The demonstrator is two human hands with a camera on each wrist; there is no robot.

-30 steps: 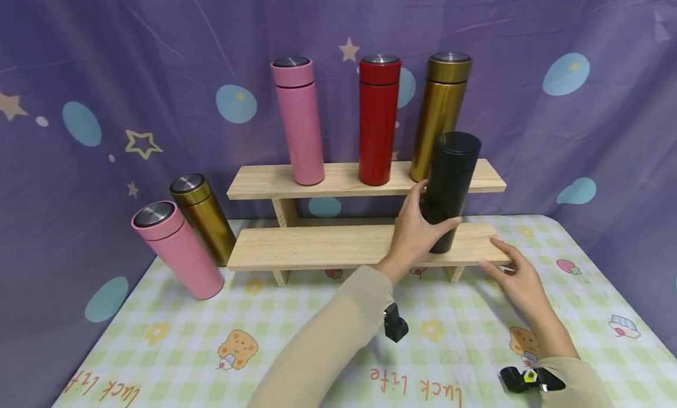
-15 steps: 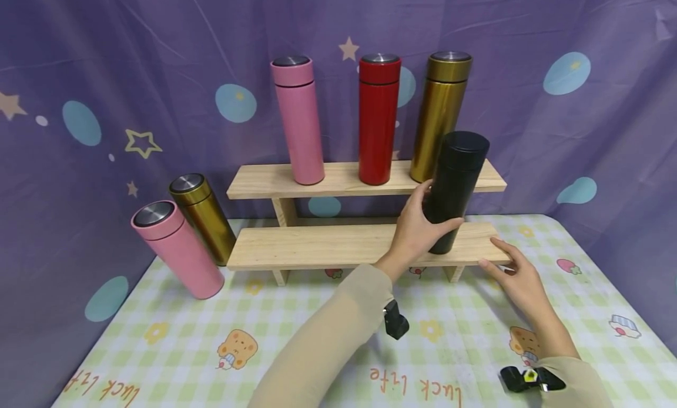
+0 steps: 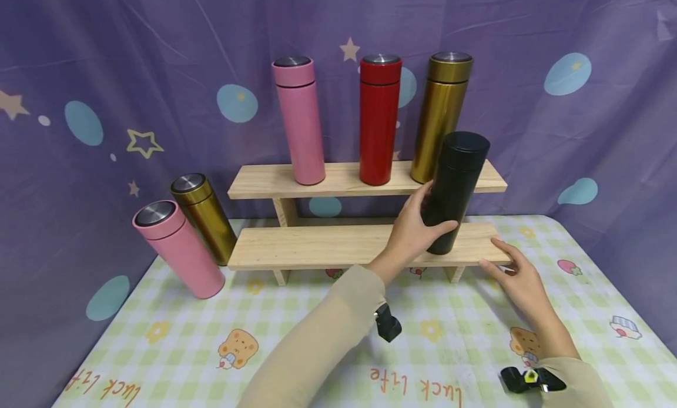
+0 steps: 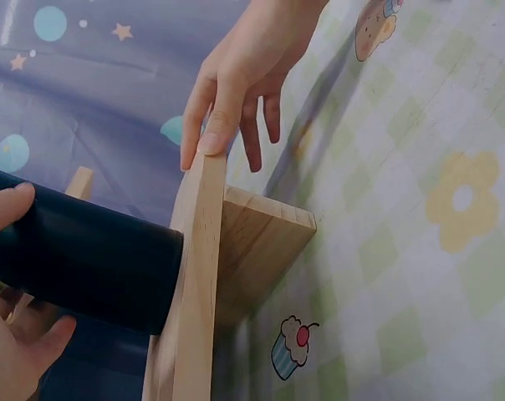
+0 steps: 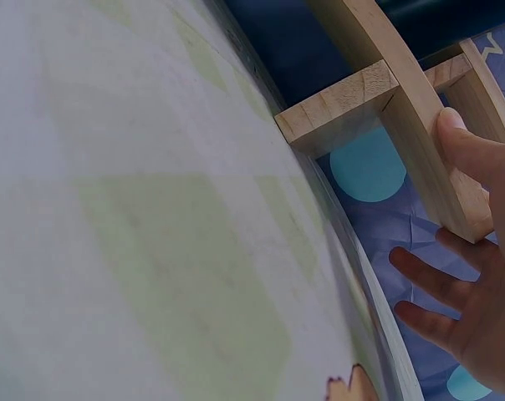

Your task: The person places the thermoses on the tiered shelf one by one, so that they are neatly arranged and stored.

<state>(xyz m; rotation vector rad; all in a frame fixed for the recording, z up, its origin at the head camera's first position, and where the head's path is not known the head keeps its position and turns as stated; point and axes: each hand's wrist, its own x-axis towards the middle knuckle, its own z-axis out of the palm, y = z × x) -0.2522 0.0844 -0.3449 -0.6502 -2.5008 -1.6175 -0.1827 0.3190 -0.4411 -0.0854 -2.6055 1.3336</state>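
Note:
My left hand holds a tall black thermos from its left side, thumb across the front. The thermos stands on the right part of the lower board of a two-tier wooden shelf. In the left wrist view the black thermos has its base right at the board, and some left fingers lie beside it. My right hand pinches the right end of that lower board. The right wrist view has the thumb on the board's edge, with the lower fingers spread loose beneath.
On the upper board stand a pink thermos, a red thermos and a gold thermos. Left of the shelf, another pink thermos and gold thermos stand on the checked tablecloth. A purple curtain hangs behind.
The black thermos has shifted slightly right on the lower board. In the last half second my left hand and forearm have drawn slightly left. My right hand has stayed put.

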